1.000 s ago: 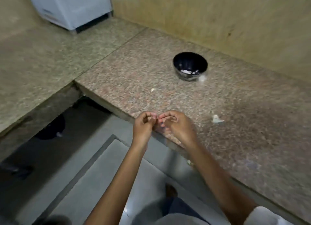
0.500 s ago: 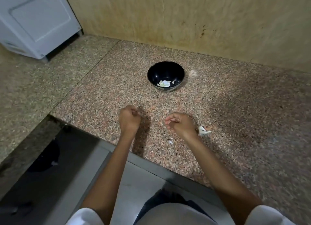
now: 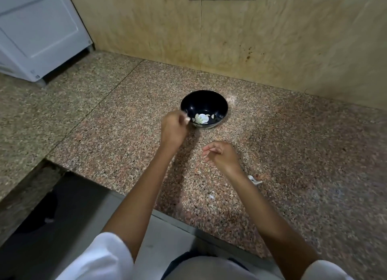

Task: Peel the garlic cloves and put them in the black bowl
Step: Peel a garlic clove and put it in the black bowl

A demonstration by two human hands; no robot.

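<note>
The black bowl (image 3: 204, 95) stands on the speckled granite counter (image 3: 293, 154) near the wall, with several pale peeled garlic cloves (image 3: 202, 118) in its bottom. My left hand (image 3: 172, 128) hovers at the bowl's near-left rim and pinches a small pale garlic clove (image 3: 187, 118) between its fingertips. My right hand (image 3: 222, 155) hangs a little above the counter in front of the bowl, fingers loosely curled and holding nothing. A white garlic piece (image 3: 254, 179) lies on the counter just right of my right wrist.
Small bits of peel (image 3: 211, 196) lie near the counter's front edge. A white appliance (image 3: 37, 32) stands at the back left on a lower grey counter (image 3: 41, 116). A wooden wall panel (image 3: 272, 38) closes the back. Below the edge is grey floor (image 3: 62, 227).
My left hand has moved forward from the counter's front to the bowl's rim with the clove. My right hand stayed in front of the bowl. My view has tilted up toward the wall.
</note>
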